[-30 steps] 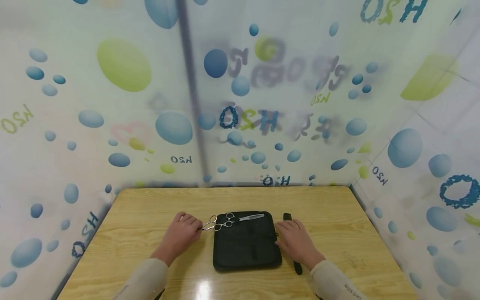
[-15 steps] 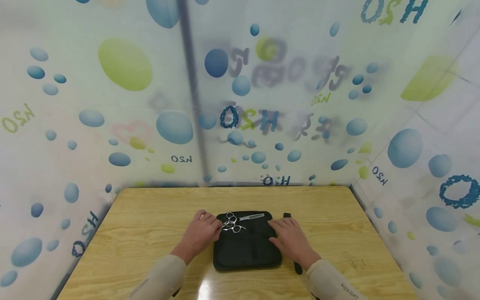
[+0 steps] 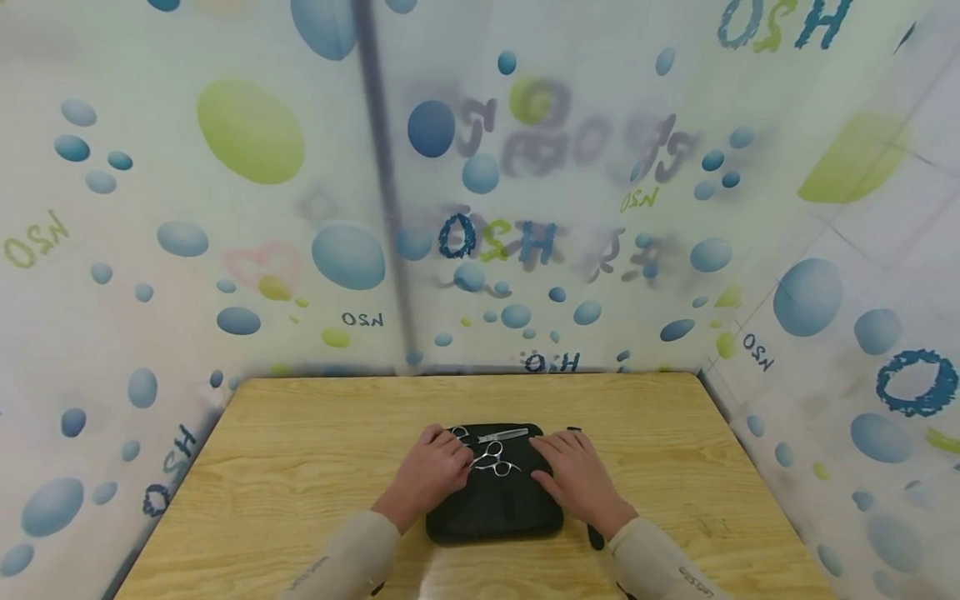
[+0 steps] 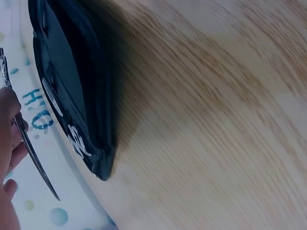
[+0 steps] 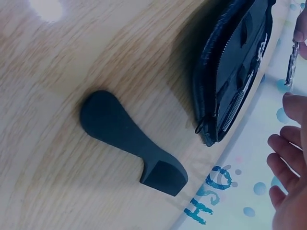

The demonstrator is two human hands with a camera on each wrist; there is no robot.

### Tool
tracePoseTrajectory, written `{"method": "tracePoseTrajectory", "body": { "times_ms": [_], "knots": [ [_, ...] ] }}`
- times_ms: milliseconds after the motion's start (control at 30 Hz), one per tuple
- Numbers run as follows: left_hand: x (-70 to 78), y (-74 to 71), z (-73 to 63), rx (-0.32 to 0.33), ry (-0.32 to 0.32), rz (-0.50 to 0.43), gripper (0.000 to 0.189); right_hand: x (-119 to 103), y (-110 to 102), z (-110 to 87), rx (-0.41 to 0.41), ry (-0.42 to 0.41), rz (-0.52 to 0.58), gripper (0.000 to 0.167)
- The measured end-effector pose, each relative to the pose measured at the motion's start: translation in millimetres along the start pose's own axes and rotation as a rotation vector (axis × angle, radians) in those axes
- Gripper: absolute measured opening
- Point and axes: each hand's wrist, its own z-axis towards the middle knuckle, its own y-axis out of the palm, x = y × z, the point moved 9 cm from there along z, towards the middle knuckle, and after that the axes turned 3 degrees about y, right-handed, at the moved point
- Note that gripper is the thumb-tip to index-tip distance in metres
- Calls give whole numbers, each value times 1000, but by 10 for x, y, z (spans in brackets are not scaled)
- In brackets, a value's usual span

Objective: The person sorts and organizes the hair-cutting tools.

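In the head view my left hand pinches silver hair scissors over a black zip case. The ring handles point right, toward my other hand. From the left wrist view, a long slim blade sticks out past the fingers. My right hand is beside the case's right edge, fingers extended and slightly bent, holding nothing. A second pair, silver thinning scissors, lies along the top of the case. Their toothed blade shows in the right wrist view; my left hand partly covers their handles in the head view.
A black flat tool with a rounded handle and square end lies on the wooden table, right of the case and partly under my right arm. A patterned wall stands behind the table.
My left hand has moved right with the scissors, from left of the case to over it. My right hand has shifted slightly left toward the case's edge.
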Motion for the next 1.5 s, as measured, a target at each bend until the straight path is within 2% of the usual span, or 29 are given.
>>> {"method": "tracePoseTrajectory", "body": {
  "times_ms": [167,400,667,867,1100,1300,1500],
  "knots": [
    [80,34,57,2,6,3,10,-41,-17,26,14,-13,-2,47],
    [168,71,138,-47,1,17,10,-165,-63,56,49,-73,17,47],
    [272,42,212,-11,22,10,8,-273,-24,62,45,-110,29,40],
    [332,59,253,-64,30,3,9,-325,-28,63,79,-142,5,39],
    [377,74,271,-121,39,16,11,-339,3,75,40,-135,3,34],
    [422,68,291,-124,58,12,12,-365,49,78,-3,-127,-10,28],
    [450,60,300,-116,71,30,12,-383,70,69,17,-140,-30,24]
  ]
}}
